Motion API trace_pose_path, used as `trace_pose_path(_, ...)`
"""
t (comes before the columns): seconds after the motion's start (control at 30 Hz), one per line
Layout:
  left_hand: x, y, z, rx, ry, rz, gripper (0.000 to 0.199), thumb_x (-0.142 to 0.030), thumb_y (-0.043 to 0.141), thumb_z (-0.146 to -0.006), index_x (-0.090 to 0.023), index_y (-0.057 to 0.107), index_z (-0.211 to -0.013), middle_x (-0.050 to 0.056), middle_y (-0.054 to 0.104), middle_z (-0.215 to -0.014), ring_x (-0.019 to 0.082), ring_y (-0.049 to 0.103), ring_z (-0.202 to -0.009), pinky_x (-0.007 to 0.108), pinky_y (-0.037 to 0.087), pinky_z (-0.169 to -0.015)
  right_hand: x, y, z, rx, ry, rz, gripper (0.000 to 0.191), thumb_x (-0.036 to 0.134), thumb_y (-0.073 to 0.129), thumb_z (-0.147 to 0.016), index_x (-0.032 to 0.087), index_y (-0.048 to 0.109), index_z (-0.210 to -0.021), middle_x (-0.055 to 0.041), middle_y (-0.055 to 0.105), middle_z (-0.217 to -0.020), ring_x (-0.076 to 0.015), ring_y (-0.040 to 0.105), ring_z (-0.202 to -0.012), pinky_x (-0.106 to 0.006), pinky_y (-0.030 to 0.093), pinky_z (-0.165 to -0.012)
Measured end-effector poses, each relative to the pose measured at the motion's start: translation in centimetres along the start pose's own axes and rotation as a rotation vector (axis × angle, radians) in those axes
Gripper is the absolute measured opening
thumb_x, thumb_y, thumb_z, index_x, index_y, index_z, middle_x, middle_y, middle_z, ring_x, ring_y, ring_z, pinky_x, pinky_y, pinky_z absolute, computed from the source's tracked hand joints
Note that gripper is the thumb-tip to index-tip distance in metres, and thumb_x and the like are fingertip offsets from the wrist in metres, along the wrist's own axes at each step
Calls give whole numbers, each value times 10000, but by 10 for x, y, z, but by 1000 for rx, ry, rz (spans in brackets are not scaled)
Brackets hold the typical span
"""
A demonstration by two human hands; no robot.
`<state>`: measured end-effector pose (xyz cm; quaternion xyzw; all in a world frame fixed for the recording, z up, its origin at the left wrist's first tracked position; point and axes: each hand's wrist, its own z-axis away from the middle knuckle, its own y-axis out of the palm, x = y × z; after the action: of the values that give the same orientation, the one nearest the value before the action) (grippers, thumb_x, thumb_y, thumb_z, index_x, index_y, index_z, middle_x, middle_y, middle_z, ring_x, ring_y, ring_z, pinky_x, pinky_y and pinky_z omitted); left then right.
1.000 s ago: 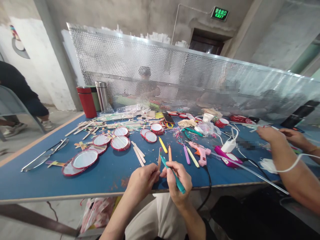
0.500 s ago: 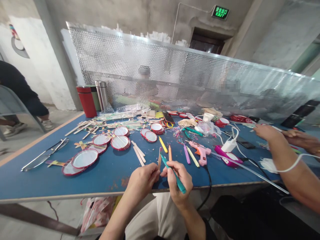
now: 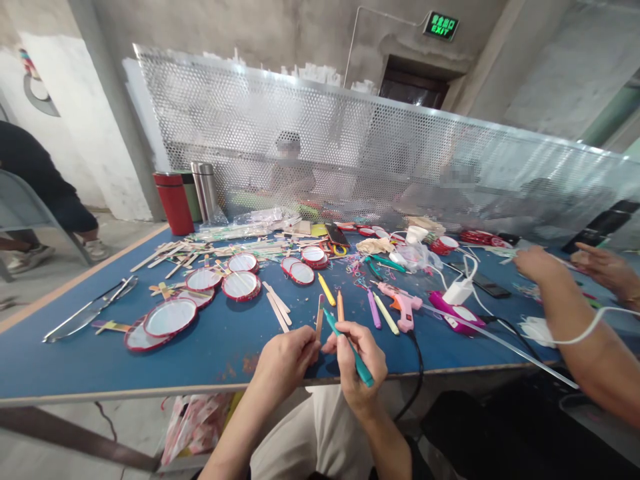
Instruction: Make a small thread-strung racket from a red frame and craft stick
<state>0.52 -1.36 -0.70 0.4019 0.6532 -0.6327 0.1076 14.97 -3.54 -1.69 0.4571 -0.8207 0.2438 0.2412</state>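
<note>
My left hand (image 3: 290,357) is closed on a wooden craft stick (image 3: 319,319) that stands up from its fingertips, with a reddish tint near its top. A teal marker (image 3: 361,367) is gripped in my right hand (image 3: 364,360) like a pen, its tip close beside the stick; whether they touch I cannot tell. Just beyond lie an orange marker (image 3: 341,307) and a yellow marker (image 3: 327,289). Bare craft sticks (image 3: 277,308) rest left of them. Farther right are a purple marker (image 3: 373,309) and a pale yellow marker (image 3: 387,313).
Red-rimmed round discs (image 3: 170,317) and a pile of sticks (image 3: 175,257) spread over the left of the blue table (image 3: 210,367). A pink glue gun (image 3: 403,303) and a magenta power strip (image 3: 457,315) lie right. A co-worker's arm (image 3: 575,327) reaches in there.
My right hand and the teal marker have shifted very slightly right. My left hand keeps its place with the stick. The co-worker's hands at the right have moved a little.
</note>
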Motion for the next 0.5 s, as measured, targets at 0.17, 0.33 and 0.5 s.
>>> trace_pose_path(0.17,1,0,0,6,6,5,219,-264,392,-877,-218,448,-670,-3,644,-667,128,575,-605,209,356,-589,-2,0,0,30,-25,-8,140,176,508,-893,202,583,-1008,2,687,-731,-128,671,-600,-254,540,-628)
trace_pose_path(0.33,2,1,0,-7,31,-1,227,-273,399,-883,-221,458,-670,-19,618,-640,122,545,-575,207,339,-567,-3,1,0,45,-25,0,146,187,502,-901,196,583,-1023,-14,686,-731,-151,688,-649,-259,549,-608)
trace_pose_path(0.5,1,1,0,-8,31,-12,226,-257,404,-883,-215,488,-677,-15,624,-641,120,542,-570,209,338,-564,-6,2,0,46,-25,-6,152,201,502,-905,197,581,-1034,-27,686,-746,-169,697,-698,-269,561,-602)
